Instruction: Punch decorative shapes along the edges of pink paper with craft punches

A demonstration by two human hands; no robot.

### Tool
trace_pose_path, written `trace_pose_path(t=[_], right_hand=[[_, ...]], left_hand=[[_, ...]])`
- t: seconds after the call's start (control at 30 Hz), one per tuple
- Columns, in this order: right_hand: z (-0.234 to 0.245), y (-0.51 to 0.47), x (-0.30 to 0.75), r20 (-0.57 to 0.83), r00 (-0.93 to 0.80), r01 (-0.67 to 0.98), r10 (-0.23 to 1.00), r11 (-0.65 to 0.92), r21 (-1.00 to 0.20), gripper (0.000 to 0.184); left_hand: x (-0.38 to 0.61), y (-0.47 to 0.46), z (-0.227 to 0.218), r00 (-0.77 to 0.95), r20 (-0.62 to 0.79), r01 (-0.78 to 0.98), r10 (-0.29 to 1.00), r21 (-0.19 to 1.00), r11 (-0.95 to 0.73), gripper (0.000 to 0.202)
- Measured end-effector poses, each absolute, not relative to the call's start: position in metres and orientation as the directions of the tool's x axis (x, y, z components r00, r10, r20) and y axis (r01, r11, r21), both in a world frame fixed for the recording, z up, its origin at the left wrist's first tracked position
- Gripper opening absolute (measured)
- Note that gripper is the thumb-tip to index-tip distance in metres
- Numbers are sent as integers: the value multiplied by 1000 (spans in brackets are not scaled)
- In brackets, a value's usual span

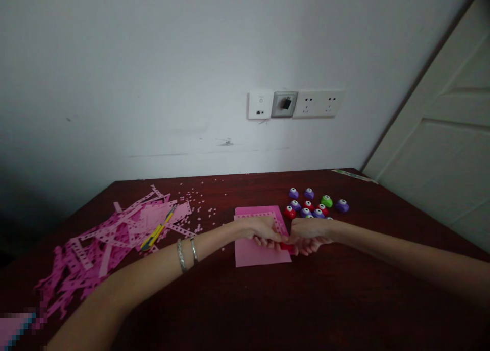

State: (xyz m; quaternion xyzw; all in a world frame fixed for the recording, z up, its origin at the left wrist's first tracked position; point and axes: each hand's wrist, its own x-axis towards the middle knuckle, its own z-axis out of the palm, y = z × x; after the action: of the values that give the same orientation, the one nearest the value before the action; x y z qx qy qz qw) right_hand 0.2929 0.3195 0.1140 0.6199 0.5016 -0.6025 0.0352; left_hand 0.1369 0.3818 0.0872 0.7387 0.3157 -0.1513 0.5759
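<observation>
In the head view both my hands meet over the right edge of a stack of pink paper (260, 255). Between them shows part of a small red craft punch (287, 247). My left hand (265, 231) is closed, with its thumb and fingers at the left side of the punch. Fingers of my right hand (311, 234) curl round the punch from the right. Most of it is hidden by the fingers. A row of punched holes runs along the pink sheet (254, 216) behind my left hand.
Several purple, red and green craft punches (306, 212) stand beyond my right hand. On the left lies a heap of punched pink strips (111, 233) with a yellow utility knife (157, 230) on it. Tiny paper bits (197, 200) are scattered nearby. Wall sockets (317, 104) are behind the table.
</observation>
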Motion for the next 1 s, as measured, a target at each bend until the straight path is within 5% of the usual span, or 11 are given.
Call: trace_pose_path(t=[0.17, 0.3, 0.53, 0.7, 1.0], right_hand=[[104, 312, 300, -707, -217, 668, 674, -426, -611, 39], [96, 303, 302, -574, -191, 717, 796, -286, -636, 54], [107, 288, 306, -336, -155, 757, 929, -107, -644, 43], [106, 283, 307, -10, -323, 812, 946, 271, -517, 24], [95, 283, 300, 41, -417, 781, 908, 381, -494, 20]], left_hand=[[123, 375, 91, 846, -205, 481, 491, 691, -540, 37], [103, 374, 96, 900, 57, 357, 432, 473, -805, 48], [79, 378, 86, 897, -219, 438, 384, 321, -840, 94], [78, 379, 75, 898, -247, 429, 364, 305, -850, 91], [77, 378, 73, 894, -254, 438, 368, 332, -835, 92]])
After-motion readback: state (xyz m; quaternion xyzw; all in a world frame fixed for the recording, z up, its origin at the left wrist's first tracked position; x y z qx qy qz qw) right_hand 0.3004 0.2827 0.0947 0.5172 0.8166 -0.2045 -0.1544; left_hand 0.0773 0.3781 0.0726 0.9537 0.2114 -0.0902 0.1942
